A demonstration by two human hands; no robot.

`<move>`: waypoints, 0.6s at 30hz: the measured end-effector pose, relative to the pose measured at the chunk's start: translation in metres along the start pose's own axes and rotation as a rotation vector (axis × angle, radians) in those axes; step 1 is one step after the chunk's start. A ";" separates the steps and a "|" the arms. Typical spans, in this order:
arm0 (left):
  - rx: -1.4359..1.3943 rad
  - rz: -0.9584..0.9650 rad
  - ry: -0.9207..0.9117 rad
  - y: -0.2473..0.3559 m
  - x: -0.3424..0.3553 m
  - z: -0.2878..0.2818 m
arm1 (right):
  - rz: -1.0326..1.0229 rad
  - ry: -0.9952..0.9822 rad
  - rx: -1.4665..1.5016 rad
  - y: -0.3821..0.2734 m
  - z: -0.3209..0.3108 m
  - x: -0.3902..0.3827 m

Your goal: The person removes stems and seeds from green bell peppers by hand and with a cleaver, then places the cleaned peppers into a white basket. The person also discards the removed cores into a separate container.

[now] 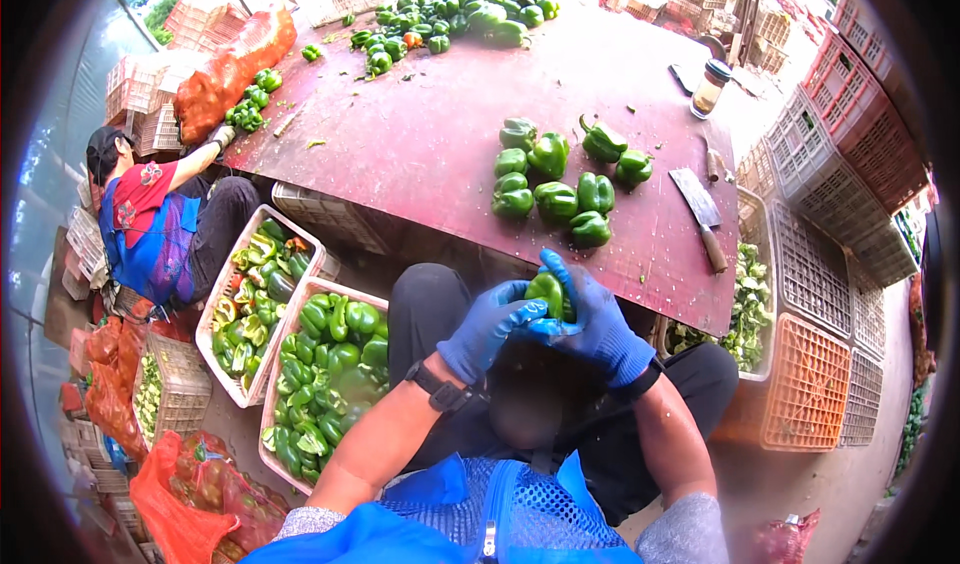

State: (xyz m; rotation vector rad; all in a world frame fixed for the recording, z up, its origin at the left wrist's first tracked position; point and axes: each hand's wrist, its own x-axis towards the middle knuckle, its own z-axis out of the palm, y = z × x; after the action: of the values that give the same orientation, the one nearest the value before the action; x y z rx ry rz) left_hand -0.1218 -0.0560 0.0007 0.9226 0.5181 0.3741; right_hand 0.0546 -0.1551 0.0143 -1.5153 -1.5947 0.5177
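Observation:
Both my hands wear blue gloves and meet above my lap at the table's front edge. Between them is a green bell pepper [546, 290]. My left hand [490, 326] is closed on its left side, and my right hand [598, 326] wraps it from the right, with a finger pointing up along it. The palms and part of the pepper's underside are hidden. Just beyond, several green bell peppers [556, 201] lie grouped on the red table [420, 154]. A cleaver [697, 202] with a wooden handle rests to their right.
A crate of whole peppers [322, 389] stands at my left, beside a crate of cut peppers [250, 309]. A co-worker [150, 214] sits at the far left, one gloved hand at peppers. A jar [710, 89] stands far right; stacked crates [810, 389] line the right side.

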 end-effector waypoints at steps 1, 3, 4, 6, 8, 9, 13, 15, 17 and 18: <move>-0.027 0.004 0.000 0.000 -0.003 0.000 | -0.017 -0.014 -0.008 -0.003 0.001 0.001; -0.005 -0.019 -0.027 -0.004 -0.004 -0.002 | 0.014 -0.017 0.025 -0.008 0.004 -0.001; -0.033 -0.079 -0.039 -0.005 -0.006 -0.003 | 0.023 -0.013 0.022 -0.007 0.007 -0.001; -0.146 -0.160 -0.088 -0.018 -0.006 -0.005 | 0.025 -0.048 -0.006 -0.010 0.008 -0.001; -0.127 -0.077 -0.140 -0.021 -0.009 -0.009 | -0.014 -0.064 -0.043 -0.007 0.016 -0.003; -0.117 -0.037 -0.167 -0.021 -0.010 -0.009 | -0.032 -0.071 -0.061 -0.007 0.019 -0.003; -0.149 0.035 -0.106 -0.014 -0.018 0.004 | -0.074 -0.025 -0.132 -0.013 0.022 -0.006; -0.144 0.031 -0.065 -0.015 -0.017 0.007 | -0.087 0.003 -0.170 -0.014 0.023 -0.009; -0.153 0.030 -0.058 -0.017 -0.015 0.005 | -0.119 0.034 -0.199 -0.014 0.025 -0.010; -0.163 0.031 -0.072 -0.021 -0.013 0.001 | -0.146 0.051 -0.211 -0.014 0.026 -0.010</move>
State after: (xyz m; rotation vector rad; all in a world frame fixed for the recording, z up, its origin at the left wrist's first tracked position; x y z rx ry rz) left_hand -0.1302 -0.0743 -0.0127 0.7839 0.4015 0.4037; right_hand 0.0251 -0.1604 0.0077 -1.5371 -1.7474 0.2332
